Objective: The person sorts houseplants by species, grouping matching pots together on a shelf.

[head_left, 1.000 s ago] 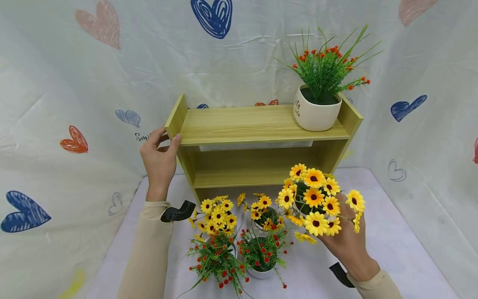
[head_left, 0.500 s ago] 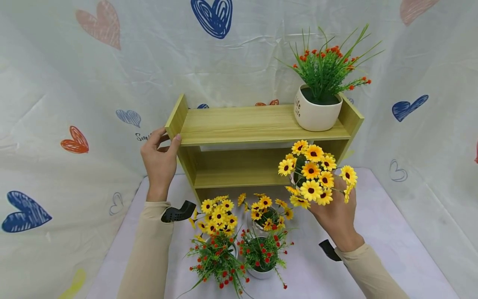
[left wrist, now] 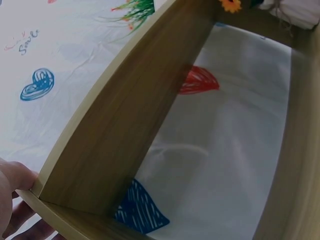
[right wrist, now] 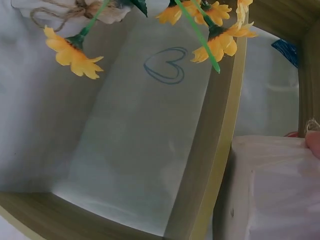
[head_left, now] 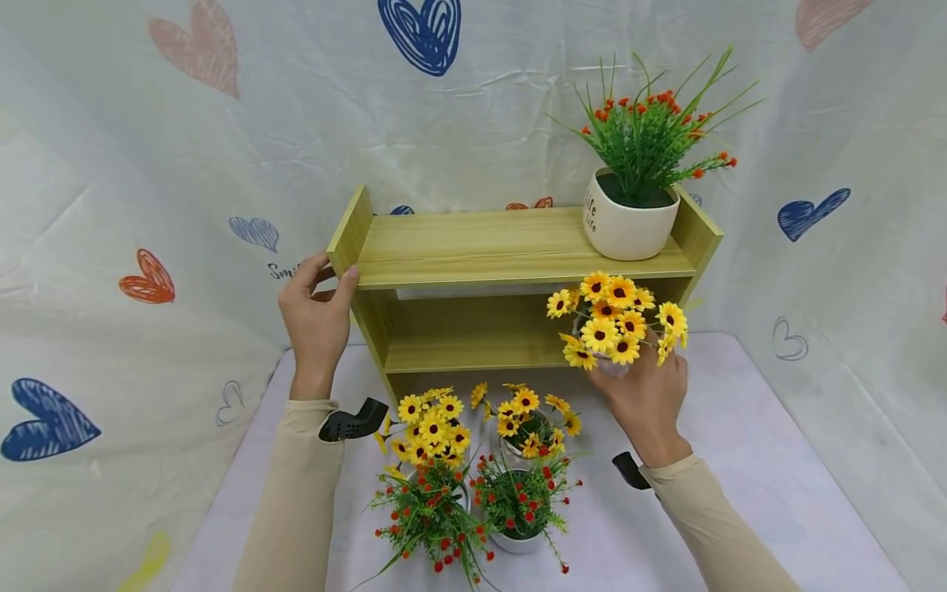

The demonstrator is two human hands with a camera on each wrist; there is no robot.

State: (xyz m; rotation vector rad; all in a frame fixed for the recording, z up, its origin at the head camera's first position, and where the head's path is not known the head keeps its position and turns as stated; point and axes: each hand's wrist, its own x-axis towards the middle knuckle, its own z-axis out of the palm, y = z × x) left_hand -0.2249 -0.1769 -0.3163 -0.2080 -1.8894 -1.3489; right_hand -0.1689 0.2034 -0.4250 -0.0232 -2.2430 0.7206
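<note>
My right hand grips a potted yellow sunflower plant at the right end of the middle shelf opening. Its pale wrapped pot is beside the shelf board's edge in the right wrist view, a fingertip showing against it. The blossoms hide much of the fingers in the head view. With thumb in front and fingers behind, my left hand holds the upper left corner of the wooden shelf. That grip also shows at the lower left of the left wrist view, where the thumb touches the panel edge.
A white pot with red-flowered greenery stands on the top board's right end. In front of the shelf are two yellow-flowered pots and two red-flowered pots on the pale tabletop. A heart-print curtain hangs behind.
My right hand has carried the sunflower pot forward and a little left, from in front of the shelf to the middle opening's right end. The left hand stays on the shelf corner.
</note>
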